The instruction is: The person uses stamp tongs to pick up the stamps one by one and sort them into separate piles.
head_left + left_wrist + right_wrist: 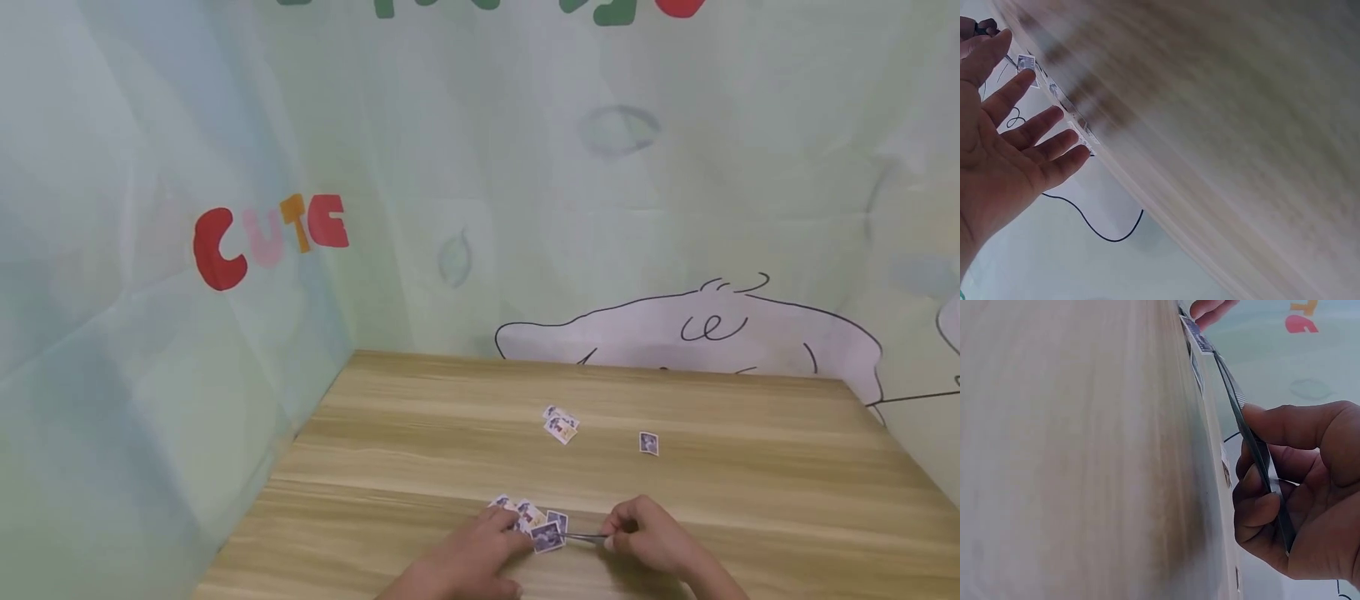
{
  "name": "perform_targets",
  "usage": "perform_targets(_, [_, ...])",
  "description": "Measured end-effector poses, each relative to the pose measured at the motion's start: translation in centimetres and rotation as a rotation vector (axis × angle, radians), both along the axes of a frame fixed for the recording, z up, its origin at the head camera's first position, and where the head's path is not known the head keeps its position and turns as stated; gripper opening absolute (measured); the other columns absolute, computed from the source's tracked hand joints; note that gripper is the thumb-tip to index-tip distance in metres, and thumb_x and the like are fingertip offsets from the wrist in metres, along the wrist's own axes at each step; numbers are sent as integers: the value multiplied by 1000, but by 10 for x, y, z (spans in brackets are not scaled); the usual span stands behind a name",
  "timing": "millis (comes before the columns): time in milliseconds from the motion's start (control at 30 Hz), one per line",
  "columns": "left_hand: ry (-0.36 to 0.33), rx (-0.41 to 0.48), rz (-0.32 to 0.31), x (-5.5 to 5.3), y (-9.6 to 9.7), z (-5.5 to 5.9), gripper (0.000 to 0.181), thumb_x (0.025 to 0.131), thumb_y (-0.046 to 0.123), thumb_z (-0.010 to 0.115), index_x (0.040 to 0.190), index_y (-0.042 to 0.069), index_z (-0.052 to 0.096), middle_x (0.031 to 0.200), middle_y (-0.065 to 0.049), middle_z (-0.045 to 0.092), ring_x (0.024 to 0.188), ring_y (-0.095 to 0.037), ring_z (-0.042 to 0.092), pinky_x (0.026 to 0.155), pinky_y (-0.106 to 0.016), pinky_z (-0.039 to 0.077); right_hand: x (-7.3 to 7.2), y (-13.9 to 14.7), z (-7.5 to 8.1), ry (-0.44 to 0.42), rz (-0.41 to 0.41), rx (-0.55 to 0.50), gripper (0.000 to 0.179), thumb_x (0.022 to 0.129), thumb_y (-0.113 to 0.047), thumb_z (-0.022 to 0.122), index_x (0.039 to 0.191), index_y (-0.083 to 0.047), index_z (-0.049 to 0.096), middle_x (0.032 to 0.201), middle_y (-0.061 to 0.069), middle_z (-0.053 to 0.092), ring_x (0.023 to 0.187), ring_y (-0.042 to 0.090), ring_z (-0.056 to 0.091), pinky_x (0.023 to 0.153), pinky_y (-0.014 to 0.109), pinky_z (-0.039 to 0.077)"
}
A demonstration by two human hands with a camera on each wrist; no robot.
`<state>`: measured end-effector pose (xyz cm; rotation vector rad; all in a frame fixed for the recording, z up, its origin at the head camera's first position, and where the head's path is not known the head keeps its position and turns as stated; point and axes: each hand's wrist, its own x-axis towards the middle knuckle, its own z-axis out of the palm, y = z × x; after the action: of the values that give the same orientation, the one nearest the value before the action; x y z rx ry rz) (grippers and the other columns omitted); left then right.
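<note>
In the head view my right hand (pixel 651 535) grips dark metal tweezers (pixel 587 537), pointing left. Their tips meet the edge of a small purple-grey picture card (pixel 546 540) with a white border; the right wrist view shows this card (pixel 1200 340) tilted above the tabletop at the tweezer tips (pixel 1217 356). My left hand (pixel 476 550) lies beside the card, its fingers fairly straight and spread in the left wrist view. Its fingertips reach a group of small printed cards (pixel 529 513), partly covering them. Another purple-grey card (pixel 558 518) sits just behind the raised one.
Farther back on the wooden table (pixel 420 433) lie a small overlapping pile of printed cards (pixel 560 427) and, to its right, a single purple-grey card (pixel 648 443). A printed fabric backdrop (pixel 420 275) stands along the table's far and left edges.
</note>
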<state>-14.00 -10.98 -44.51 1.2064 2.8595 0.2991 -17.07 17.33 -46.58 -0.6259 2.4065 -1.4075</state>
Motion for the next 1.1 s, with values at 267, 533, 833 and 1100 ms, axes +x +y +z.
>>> perform_targets(267, [25,51,-2,2,2,1,45,74,33,70,116,21,62,124,-5,50,117,-22,45,97,-38,39,4,6,5,27,-51,42,4,76,-2,65,80,-3,66,72,0,59,66,15,50,62,26,42])
perform_targets(533, [-33,70,44,2,8,7,46,75,33,70,118,19,61,128,-8,50,120,-24,43,100,-41,35,2,14,11,59,-90,64,4,76,-3,65,79,-3,66,69,0,57,63,13,48,57,25,41])
perform_targets(833, [-48,32,64,-1,18,6,49,73,35,71,118,19,62,124,-7,52,117,-20,44,99,-37,37,-2,24,11,25,-133,52,5,78,-6,66,82,-1,65,74,3,58,67,16,50,59,25,43])
perform_targets(1100, [-78,7,82,-5,24,7,53,72,37,72,121,20,60,124,-7,51,117,-21,44,100,-36,35,-6,31,13,13,-193,68,8,78,-6,67,83,0,66,75,3,60,70,19,50,60,27,44])
